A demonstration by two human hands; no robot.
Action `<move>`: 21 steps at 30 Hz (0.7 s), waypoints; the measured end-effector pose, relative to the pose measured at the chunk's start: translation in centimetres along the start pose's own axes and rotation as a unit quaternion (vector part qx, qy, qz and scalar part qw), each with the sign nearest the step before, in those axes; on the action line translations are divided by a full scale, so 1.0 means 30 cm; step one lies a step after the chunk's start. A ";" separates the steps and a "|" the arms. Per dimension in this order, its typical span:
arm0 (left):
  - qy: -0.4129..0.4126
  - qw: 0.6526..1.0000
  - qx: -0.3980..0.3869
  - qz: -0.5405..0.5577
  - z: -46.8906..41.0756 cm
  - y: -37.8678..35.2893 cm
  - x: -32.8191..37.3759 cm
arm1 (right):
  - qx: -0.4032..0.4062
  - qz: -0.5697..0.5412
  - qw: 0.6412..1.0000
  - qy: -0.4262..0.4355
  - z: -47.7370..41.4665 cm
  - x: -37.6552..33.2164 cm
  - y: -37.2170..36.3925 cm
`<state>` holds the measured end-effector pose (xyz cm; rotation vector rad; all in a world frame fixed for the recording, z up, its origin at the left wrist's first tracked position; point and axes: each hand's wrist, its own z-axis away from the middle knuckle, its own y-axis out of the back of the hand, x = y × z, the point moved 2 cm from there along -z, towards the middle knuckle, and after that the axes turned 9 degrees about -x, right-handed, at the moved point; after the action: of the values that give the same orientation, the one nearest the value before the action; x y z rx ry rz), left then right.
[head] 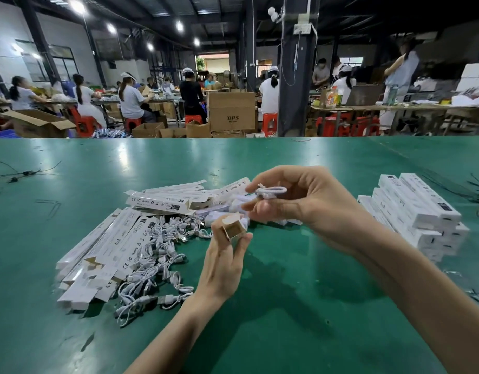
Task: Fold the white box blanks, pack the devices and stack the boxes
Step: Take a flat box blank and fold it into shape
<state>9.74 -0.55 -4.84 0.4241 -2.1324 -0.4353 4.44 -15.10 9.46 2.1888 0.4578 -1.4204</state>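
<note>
The left hand (224,261) grips an open-ended white cardboard box (234,227); the right hand (300,202) pinches a coiled white cable (270,191) above the green bench (260,306).

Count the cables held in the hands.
1: a coiled white cable pinched by the right hand, just above the open box in the left hand. The box may hide another.

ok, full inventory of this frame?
table: one, green, lower view
box blanks: many, white, piled left of centre
loose cables: many, white, beside the blanks
closed boxes: many, white, stacked right
black wires: several, black, far left
cartons: several, brown, floor beyond table
people: several, far benches
open box: one, white, brown inside, in left hand
coiled cable: one, white, in right hand
left hand: grips open box
right hand: pinches coiled cable
</note>
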 end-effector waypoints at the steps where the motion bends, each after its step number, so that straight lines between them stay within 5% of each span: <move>1: 0.000 1.000 -0.002 -0.008 0.000 0.000 -0.013 | 0.010 0.013 1.000 0.000 -0.002 0.004 0.005; 14: -0.014 1.000 0.019 0.010 0.006 0.025 0.022 | -0.082 -0.019 0.995 -0.044 -0.019 0.072 0.022; 21: -0.016 0.999 0.007 0.050 0.003 0.033 0.023 | -0.065 -0.063 0.995 -0.034 -0.034 0.103 0.001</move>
<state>9.15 0.03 -3.96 0.3198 -2.1778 -0.3728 6.47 -14.51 6.98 2.0332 0.6568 -1.4811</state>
